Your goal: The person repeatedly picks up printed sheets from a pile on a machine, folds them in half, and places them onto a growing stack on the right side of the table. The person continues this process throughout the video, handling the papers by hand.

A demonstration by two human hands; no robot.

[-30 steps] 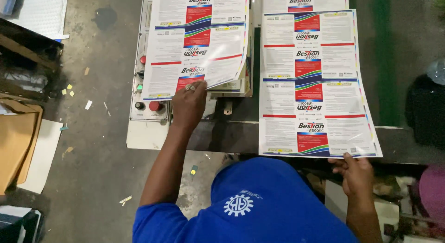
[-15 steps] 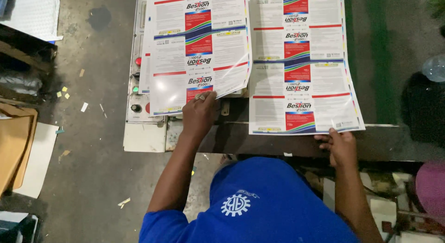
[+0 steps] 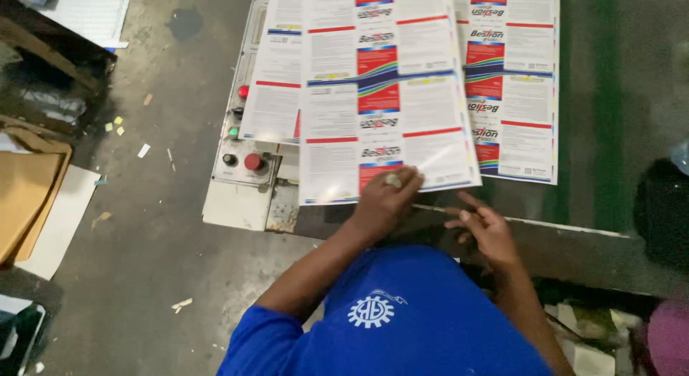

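The left hand (image 3: 384,196) presses down on the near edge of the top printed sheet (image 3: 384,96), fingers apparently pinching it. The right hand (image 3: 482,229) hovers loosely open, empty, near the surface (image 3: 617,118) edge. A second sheet (image 3: 520,82) lies to the right.

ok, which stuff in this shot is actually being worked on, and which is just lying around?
In hand:
- white printed label sheet, pinned under left hand
- second printed sheet beside it, right hand open near its edge

Lying about:
- grey control panel with red button
- brown cardboard on floor
- paper scraps
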